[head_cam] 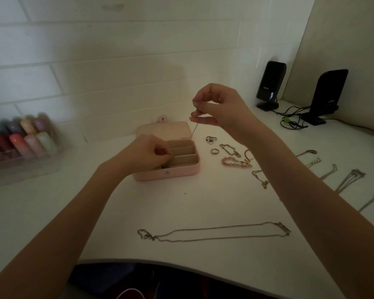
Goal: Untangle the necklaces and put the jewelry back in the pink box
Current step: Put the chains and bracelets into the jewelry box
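Pink box (177, 170) sits open at the desk's (203, 206) centre, lid laid back toward twelve o'clock, its beige dividers exposed so pieces can drop straight in. At six o'clock from it a long necklace (214, 231) lies straightened, apparently already untangled. The right hand (220, 108), raised at one o'clock of the box, pinches a thin chain (195, 128) that hangs toward the compartments, probably to feed it in without knotting. The left hand (147, 153) rests on the box's nine o'clock side, fingers curled; whether they hold the chain's end I cannot tell.
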Demonstrator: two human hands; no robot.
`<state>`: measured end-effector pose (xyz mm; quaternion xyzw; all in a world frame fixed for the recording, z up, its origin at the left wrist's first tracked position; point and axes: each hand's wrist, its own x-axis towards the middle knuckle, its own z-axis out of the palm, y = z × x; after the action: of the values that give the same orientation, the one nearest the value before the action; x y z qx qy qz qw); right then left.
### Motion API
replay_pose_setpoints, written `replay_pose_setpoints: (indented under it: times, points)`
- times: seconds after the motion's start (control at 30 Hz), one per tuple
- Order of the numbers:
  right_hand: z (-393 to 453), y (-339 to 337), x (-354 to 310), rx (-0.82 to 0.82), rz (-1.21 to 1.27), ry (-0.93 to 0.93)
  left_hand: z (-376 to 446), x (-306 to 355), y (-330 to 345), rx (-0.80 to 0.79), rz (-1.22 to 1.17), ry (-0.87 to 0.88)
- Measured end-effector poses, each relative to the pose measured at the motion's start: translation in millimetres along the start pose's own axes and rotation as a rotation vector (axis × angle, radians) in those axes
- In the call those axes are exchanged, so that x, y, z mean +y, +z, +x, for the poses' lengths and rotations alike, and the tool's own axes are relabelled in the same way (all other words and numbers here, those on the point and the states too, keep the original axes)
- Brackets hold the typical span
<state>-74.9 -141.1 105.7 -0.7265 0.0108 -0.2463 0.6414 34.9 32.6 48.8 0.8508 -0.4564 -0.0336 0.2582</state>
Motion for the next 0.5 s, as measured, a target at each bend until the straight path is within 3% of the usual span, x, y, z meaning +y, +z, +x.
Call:
replay_pose_setpoints:
  times: [0.13,0.2,0.27,0.33,0.5]
  points:
    - [0,14,6,-0.032,-0.049,0.021,-4,3,0,-0.027,0.028,-0.031]
    - [-2,23,11,-0.061,-0.085,0.028,-3,5,2,0.031,-0.178,-0.031]
    - [-3,29,16,-0.072,-0.109,0.015,-2,11,4,-0.017,-0.425,-0.014]
    - [-5,29,20,-0.049,-0.130,0.002,-2,15,12,-0.090,-0.513,-0.032]
    - [-9,5,30,0.081,-0.269,-0.039,-3,9,20,-0.006,-0.373,-0.036]
